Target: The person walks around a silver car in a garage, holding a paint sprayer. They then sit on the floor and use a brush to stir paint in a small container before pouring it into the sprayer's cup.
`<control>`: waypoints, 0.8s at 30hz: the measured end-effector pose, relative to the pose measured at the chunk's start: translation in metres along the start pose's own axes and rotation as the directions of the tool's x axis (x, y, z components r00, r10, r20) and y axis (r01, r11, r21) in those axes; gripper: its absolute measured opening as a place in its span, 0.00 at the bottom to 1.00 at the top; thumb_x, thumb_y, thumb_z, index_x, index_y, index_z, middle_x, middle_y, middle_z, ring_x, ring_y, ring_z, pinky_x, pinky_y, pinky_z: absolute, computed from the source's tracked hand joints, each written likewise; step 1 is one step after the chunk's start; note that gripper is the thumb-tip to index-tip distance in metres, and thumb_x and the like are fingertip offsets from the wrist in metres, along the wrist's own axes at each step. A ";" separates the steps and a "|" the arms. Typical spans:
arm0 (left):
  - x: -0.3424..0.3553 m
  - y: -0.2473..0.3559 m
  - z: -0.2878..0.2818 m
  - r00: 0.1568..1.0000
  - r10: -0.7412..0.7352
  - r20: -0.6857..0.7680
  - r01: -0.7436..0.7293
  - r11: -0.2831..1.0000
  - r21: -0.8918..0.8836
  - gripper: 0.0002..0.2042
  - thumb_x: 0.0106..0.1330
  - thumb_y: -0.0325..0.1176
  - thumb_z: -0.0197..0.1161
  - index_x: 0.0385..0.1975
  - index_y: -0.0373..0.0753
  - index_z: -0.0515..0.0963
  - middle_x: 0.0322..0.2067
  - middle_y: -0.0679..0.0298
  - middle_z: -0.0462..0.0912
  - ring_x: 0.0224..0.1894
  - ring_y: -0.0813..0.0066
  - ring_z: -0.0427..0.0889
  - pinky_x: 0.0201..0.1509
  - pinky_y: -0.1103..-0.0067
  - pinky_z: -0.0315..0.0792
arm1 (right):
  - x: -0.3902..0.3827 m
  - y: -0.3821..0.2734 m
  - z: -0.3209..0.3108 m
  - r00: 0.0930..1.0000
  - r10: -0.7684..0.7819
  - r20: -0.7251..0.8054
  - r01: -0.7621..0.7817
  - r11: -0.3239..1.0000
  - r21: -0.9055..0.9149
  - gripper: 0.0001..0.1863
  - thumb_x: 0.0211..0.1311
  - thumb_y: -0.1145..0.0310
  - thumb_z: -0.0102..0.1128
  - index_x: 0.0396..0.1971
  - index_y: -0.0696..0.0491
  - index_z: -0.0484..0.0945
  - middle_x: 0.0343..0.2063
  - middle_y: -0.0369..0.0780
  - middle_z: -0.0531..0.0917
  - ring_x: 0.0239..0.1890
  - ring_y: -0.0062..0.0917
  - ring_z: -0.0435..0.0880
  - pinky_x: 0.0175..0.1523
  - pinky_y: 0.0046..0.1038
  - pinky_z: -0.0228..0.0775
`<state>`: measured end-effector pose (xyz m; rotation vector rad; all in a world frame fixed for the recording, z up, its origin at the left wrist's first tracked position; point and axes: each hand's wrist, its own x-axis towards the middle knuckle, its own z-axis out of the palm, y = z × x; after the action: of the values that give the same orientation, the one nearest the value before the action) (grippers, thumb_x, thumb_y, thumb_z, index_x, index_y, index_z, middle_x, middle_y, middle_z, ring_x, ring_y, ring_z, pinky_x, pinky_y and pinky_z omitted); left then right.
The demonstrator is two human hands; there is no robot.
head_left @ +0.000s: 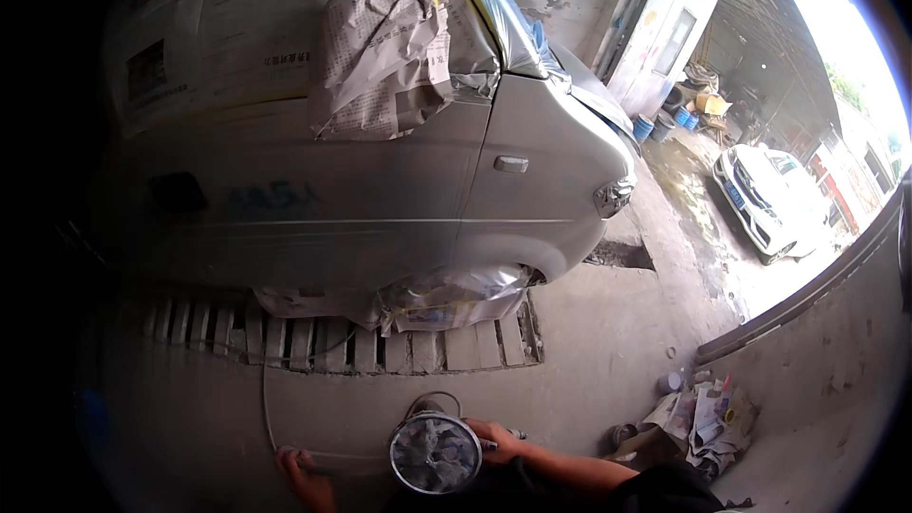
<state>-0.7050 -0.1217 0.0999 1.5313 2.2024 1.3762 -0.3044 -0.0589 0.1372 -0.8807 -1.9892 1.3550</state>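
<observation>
My right hand point(492, 439) is closed around a spray gun, whose round paint cup point(435, 453) faces up with a grey, paint-smeared lid. The gun's nozzle end is mostly hidden under the cup. Lower left, the fingers of my left hand point(300, 475) are curled around a thin air hose point(267, 410); one stretch of it runs up toward the floor grate and another leads right toward the gun. Ahead stands a silver-grey vehicle point(399, 171), its windows, mirror and wheel masked with newspaper point(385, 62) and plastic film point(456, 294).
A slatted floor grate point(332, 347) lies beside the vehicle. Crumpled paper and cans form a pile point(708, 423) at lower right, near a wall point(817, 399). Blue buckets point(644, 126) stand by a door point(670, 28). A white car point(769, 199) is parked at the doorway.
</observation>
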 end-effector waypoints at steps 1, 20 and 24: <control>-0.003 0.004 -0.002 0.999 -0.052 -0.004 0.052 0.997 0.051 0.05 0.65 0.24 0.56 0.38 0.33 0.71 0.46 0.47 0.72 0.51 0.51 0.73 0.55 0.65 0.67 | 0.004 0.004 -0.005 0.997 0.048 0.061 -0.045 0.998 -0.050 0.37 0.41 0.59 0.58 0.56 0.58 0.67 0.51 0.51 0.74 0.54 0.47 0.74 0.56 0.40 0.67; 0.003 -0.026 -0.053 0.947 -0.144 -0.288 0.241 0.909 0.339 0.10 0.67 0.31 0.57 0.42 0.31 0.71 0.50 0.45 0.72 0.54 0.47 0.70 0.60 0.62 0.62 | 0.163 0.016 0.007 0.955 -0.152 0.255 0.110 0.979 0.173 0.23 0.54 0.69 0.62 0.51 0.56 0.73 0.42 0.48 0.80 0.47 0.43 0.80 0.51 0.36 0.72; 0.007 -0.053 -0.073 0.946 -0.146 -0.291 0.243 0.911 0.334 0.10 0.67 0.31 0.57 0.43 0.32 0.70 0.49 0.46 0.72 0.54 0.49 0.70 0.59 0.63 0.63 | 0.180 0.004 0.022 0.958 -0.167 0.231 0.134 0.979 0.154 0.21 0.54 0.69 0.61 0.50 0.56 0.73 0.40 0.48 0.80 0.45 0.42 0.80 0.50 0.37 0.72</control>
<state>-0.7846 -0.1637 0.1057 1.2279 2.8204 1.2136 -0.4316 0.0699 0.1428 -0.5082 -2.0665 1.5495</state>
